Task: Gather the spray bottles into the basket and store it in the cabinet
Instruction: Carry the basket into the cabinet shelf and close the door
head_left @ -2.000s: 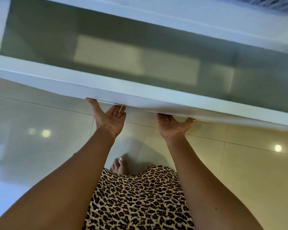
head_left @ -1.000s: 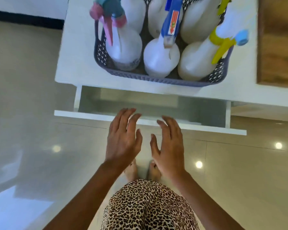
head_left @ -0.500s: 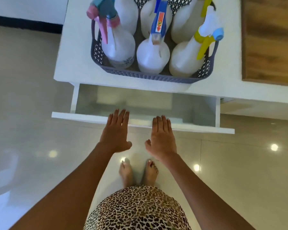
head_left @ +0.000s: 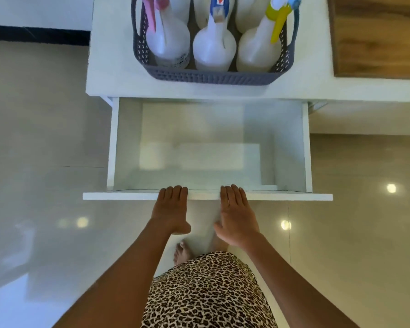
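Both hands, left (head_left: 172, 213) and right (head_left: 237, 215), lie flat with fingers straight on the open drawer's front edge (head_left: 128, 196), gripping nothing. At 12 o'clock, the basket (head_left: 211, 76) of spray bottles (head_left: 214, 47) sits on the tabletop (head_left: 111, 67).

basket (head_left: 213, 78) grey, perforated | bottles (head_left: 214, 49) white — triggers pink, blue, yellow | drawer (head_left: 208, 196) white
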